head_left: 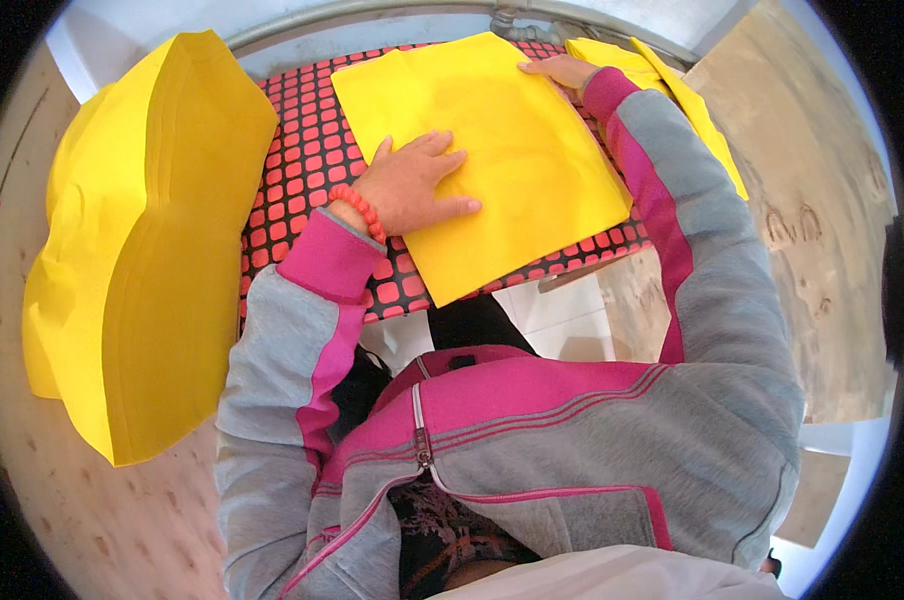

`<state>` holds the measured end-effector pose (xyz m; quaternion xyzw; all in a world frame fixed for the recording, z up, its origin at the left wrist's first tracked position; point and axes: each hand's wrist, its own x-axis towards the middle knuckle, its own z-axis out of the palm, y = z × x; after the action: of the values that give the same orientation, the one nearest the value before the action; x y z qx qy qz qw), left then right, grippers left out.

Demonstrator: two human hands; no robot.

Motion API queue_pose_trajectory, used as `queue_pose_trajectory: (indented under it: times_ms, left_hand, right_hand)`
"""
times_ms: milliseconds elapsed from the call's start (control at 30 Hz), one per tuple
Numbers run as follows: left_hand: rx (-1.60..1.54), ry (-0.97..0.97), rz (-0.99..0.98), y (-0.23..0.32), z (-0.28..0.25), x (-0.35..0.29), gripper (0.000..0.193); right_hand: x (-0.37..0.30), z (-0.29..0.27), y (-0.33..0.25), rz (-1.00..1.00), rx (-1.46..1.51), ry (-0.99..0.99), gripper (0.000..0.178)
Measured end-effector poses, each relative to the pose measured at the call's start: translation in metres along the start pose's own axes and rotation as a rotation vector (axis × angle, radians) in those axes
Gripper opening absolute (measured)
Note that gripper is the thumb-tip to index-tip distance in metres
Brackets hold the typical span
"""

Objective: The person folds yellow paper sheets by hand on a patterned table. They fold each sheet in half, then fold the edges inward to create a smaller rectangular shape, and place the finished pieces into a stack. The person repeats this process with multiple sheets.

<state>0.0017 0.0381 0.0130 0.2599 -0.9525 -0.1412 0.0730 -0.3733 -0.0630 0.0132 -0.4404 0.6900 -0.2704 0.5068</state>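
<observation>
A flat yellow piece of cloth-like sheet material (512,150), roughly rectangular, lies on a table with a red-and-black checked cover (297,160). My left hand (412,185) rests on its left part, palm down with the fingers spread; a red bead bracelet circles the wrist. At the far right corner, my right hand (560,70) touches the sheet's edge, with its visible fingers stretched toward the left. Some of its fingers are hidden. Neither hand visibly lifts the sheet.
A large bulging pile of yellow sheets (142,260) stands left of the table. More folded yellow pieces (662,85) lie at the far right, beyond my right sleeve. Along the back wall runs a pipe (372,12). A wooden board surface (802,220) is on the right.
</observation>
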Motion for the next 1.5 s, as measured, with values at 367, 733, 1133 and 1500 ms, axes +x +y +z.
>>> queue_pose_trajectory:
  times_ms: [367,733,1133,1500]
  left_hand:
    - [0.073,0.013,0.008,-0.006,-0.002,0.001,0.069]
    - [0.034,0.035,-0.030,-0.006,-0.004,-0.002,0.068]
    - [0.060,0.057,-0.007,-0.011,-0.002,-0.003,0.071]
    - [0.006,0.059,0.004,-0.015,-0.002,-0.005,0.067]
  right_hand:
    - [-0.011,0.052,-0.007,-0.791,-1.325,0.592,0.038]
    - [-0.113,-0.005,0.027,-0.016,-0.157,-0.104,0.041]
    - [-0.161,0.062,0.065,-0.672,-1.453,0.516,0.032]
    - [-0.135,-0.008,0.018,0.009,-0.049,-0.184,0.043]
